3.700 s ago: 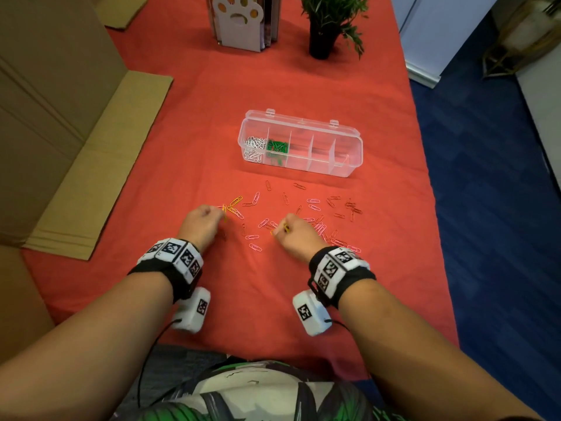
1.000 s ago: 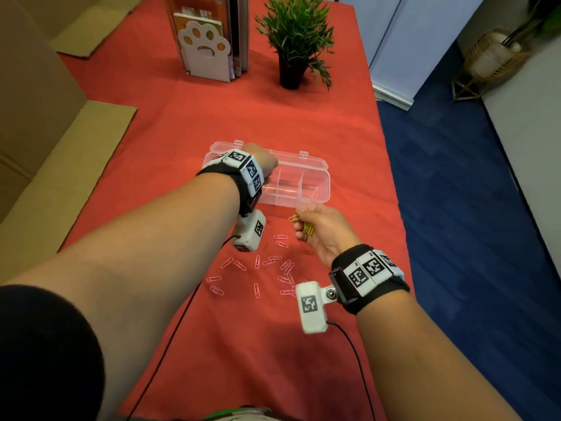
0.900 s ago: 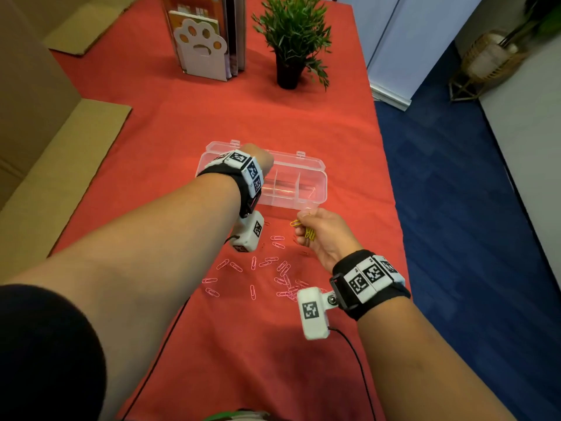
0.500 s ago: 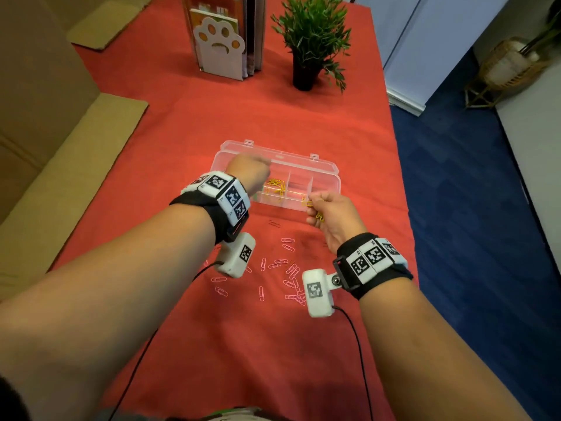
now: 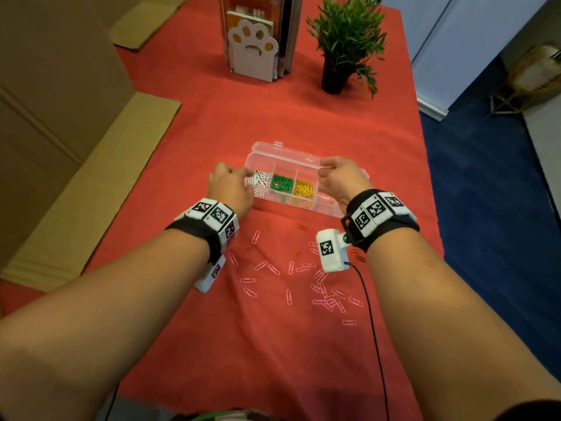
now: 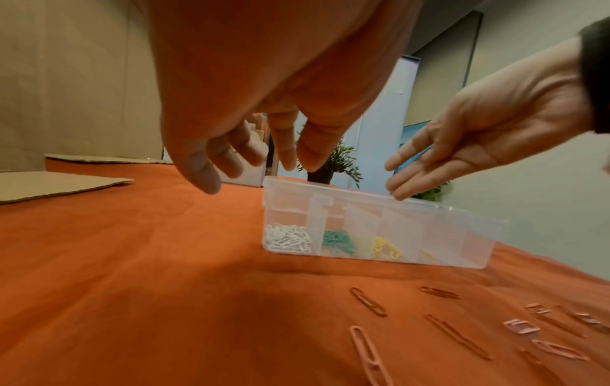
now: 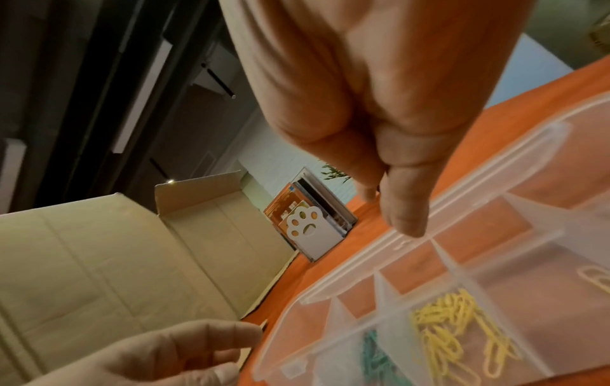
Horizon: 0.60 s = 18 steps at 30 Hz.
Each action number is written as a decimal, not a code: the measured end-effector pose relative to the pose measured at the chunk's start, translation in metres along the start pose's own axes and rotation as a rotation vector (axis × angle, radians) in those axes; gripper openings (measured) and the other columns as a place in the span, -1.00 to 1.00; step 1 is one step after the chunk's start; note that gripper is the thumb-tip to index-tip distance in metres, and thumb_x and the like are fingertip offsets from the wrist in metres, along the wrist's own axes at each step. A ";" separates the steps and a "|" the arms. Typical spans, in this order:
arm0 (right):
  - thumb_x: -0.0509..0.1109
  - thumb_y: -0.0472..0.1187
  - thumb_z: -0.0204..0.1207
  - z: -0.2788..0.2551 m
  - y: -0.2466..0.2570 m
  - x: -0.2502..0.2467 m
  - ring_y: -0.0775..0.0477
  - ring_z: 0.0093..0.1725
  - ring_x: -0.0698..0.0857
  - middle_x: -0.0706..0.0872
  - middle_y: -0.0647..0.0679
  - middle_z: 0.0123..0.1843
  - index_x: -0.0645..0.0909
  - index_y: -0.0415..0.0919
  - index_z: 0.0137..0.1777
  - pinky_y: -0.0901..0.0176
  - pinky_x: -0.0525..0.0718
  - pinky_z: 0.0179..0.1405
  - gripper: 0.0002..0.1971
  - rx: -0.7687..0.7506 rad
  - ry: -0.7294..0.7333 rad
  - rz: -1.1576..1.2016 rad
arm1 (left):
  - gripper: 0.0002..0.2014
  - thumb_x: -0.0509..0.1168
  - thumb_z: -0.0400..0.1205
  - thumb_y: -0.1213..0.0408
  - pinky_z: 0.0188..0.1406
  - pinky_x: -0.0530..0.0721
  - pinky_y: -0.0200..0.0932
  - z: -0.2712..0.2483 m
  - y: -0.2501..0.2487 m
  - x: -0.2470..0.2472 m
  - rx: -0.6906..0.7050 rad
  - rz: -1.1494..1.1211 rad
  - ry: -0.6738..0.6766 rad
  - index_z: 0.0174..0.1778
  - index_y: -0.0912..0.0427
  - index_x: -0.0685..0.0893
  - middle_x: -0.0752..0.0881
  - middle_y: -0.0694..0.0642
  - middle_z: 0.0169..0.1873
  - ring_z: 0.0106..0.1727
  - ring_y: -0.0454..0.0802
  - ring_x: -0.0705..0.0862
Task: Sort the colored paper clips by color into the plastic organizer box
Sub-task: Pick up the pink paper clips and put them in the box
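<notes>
The clear plastic organizer box [image 5: 282, 151] lies open on the red cloth. Its left compartments hold white clips [image 5: 259, 177], green clips [image 5: 282, 183] and yellow clips [image 5: 303, 188]. My left hand [image 5: 239, 174] hangs relaxed at the box's left end, holding nothing; its spread fingers [image 6: 204, 180] show in the left wrist view. My right hand [image 5: 326, 168] is over the box's right part with straight fingers [image 6: 401, 189] on the far rim [image 6: 363, 198]. In the right wrist view its thumb [image 7: 406, 216] touches the rim [image 7: 336, 278]. Pink clips [image 5: 324, 296] and some red clips [image 5: 302, 227] lie scattered in front of the box.
A potted plant [image 5: 343, 50] and a paw-shaped book stand [image 5: 252, 50] stand at the back. A large cardboard box [image 5: 60, 117] lines the left side. The table's right edge [image 5: 431, 183] drops to blue floor. A thin cable [image 5: 370, 314] trails from my right wrist.
My left hand drew back from over the box to its left end. My right hand, which held yellow clips, moved over the box and is now empty; yellow clips lie in the third compartment.
</notes>
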State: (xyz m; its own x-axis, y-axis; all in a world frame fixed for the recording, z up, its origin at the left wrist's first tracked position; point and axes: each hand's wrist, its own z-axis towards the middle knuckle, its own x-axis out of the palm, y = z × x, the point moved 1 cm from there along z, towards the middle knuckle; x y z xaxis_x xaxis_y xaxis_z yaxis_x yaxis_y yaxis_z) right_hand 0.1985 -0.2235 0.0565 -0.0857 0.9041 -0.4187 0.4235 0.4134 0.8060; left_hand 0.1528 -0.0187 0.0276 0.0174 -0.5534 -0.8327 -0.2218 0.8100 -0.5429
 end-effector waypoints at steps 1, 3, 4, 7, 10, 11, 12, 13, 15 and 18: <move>0.21 -0.44 0.49 0.002 -0.003 -0.001 -0.18 0.09 0.68 0.69 -0.14 0.11 0.65 -0.24 0.18 -0.15 0.70 0.18 -0.68 -0.009 -0.030 -0.052 | -0.66 0.24 0.59 0.26 0.40 0.41 0.02 0.003 0.001 0.001 0.007 0.003 0.024 0.29 0.04 0.63 0.46 0.27 0.31 0.33 0.29 0.45; 0.20 -0.36 0.47 0.001 -0.006 -0.007 -0.24 0.08 0.69 0.74 -0.11 0.05 0.72 -0.17 -0.02 -0.02 0.72 -0.02 -0.73 -0.046 -0.129 -0.286 | -0.65 0.25 0.60 0.25 0.48 0.38 0.01 0.008 0.003 0.004 0.011 0.000 0.088 0.32 0.08 0.63 0.41 0.28 0.43 0.42 0.29 0.43; 0.22 -0.30 0.46 0.001 -0.009 -0.011 -0.25 0.10 0.68 0.76 -0.13 0.03 0.74 -0.16 -0.08 0.01 0.71 -0.01 -0.75 -0.067 -0.171 -0.422 | -0.67 0.25 0.61 0.25 0.49 0.37 -0.03 0.010 0.004 0.005 0.018 0.000 0.117 0.30 0.11 0.65 0.42 0.29 0.44 0.43 0.27 0.44; 0.24 -0.32 0.43 -0.001 -0.019 -0.014 -0.26 0.16 0.69 0.77 -0.20 0.10 0.77 -0.19 -0.01 0.00 0.66 0.19 -0.72 -0.102 -0.132 -0.725 | -0.73 0.25 0.62 0.25 0.30 0.45 -0.11 0.011 0.005 0.004 0.051 0.002 0.145 0.20 0.17 0.71 0.58 0.29 0.28 0.31 0.21 0.55; 0.19 -0.24 0.45 -0.007 -0.024 -0.006 -0.24 0.36 0.52 0.72 -0.09 0.21 0.71 -0.06 0.13 -0.07 0.48 0.36 -0.65 -0.127 -0.007 -1.072 | -0.78 0.28 0.61 0.24 0.11 0.50 -0.13 0.010 0.008 0.001 0.044 -0.010 0.121 0.09 0.16 0.75 0.70 0.24 0.13 0.18 0.18 0.63; 0.14 -0.17 0.49 -0.009 -0.025 -0.003 -0.22 0.40 0.43 0.69 -0.05 0.22 0.68 -0.03 0.14 -0.12 0.36 0.36 -0.66 -0.124 0.019 -1.164 | -0.79 0.29 0.60 0.23 0.08 0.52 -0.15 0.010 0.009 0.000 0.032 -0.021 0.116 0.07 0.16 0.76 0.73 0.22 0.10 0.15 0.16 0.65; 0.07 -0.09 0.53 -0.012 -0.025 -0.001 -0.21 0.41 0.37 0.67 -0.04 0.22 0.65 -0.03 0.13 -0.16 0.28 0.35 -0.66 -0.112 0.047 -1.214 | -0.80 0.30 0.60 0.23 0.06 0.53 -0.16 0.010 0.009 -0.001 0.023 -0.031 0.113 0.06 0.17 0.76 0.76 0.22 0.07 0.13 0.15 0.67; -0.01 -0.03 0.56 -0.015 -0.027 0.000 -0.19 0.40 0.35 0.66 -0.05 0.22 0.64 -0.04 0.11 -0.21 0.22 0.35 -0.62 -0.096 0.070 -1.234 | -0.80 0.30 0.60 0.22 0.05 0.54 -0.17 0.010 0.009 -0.002 0.017 -0.038 0.112 0.05 0.17 0.77 0.77 0.22 0.05 0.11 0.15 0.69; -0.12 0.02 0.57 -0.017 -0.032 0.000 -0.17 0.41 0.35 0.65 -0.09 0.24 0.62 -0.08 0.08 -0.35 0.11 0.44 -0.54 -0.071 0.096 -1.234 | -0.79 0.31 0.59 0.21 0.07 0.56 -0.16 0.010 0.007 -0.004 0.016 -0.034 0.111 0.05 0.18 0.77 0.78 0.22 0.03 0.11 0.16 0.69; -0.13 -0.04 0.58 -0.017 -0.033 -0.001 -0.23 0.51 0.28 0.60 -0.12 0.33 0.56 -0.01 0.06 -0.54 -0.10 0.49 -0.60 -0.023 0.139 -1.238 | -0.77 0.31 0.59 0.19 0.11 0.57 -0.14 0.011 0.004 -0.005 0.007 -0.022 0.119 0.06 0.19 0.78 0.78 0.21 0.06 0.14 0.17 0.69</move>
State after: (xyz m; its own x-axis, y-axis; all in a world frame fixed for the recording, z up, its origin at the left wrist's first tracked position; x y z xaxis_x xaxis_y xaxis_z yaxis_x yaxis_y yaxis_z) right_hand 0.1688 -0.2361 0.0373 -0.5112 -0.0915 -0.8546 -0.0256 0.9955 -0.0912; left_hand 0.1623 -0.0105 0.0287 -0.0939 -0.5900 -0.8019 -0.2162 0.7983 -0.5621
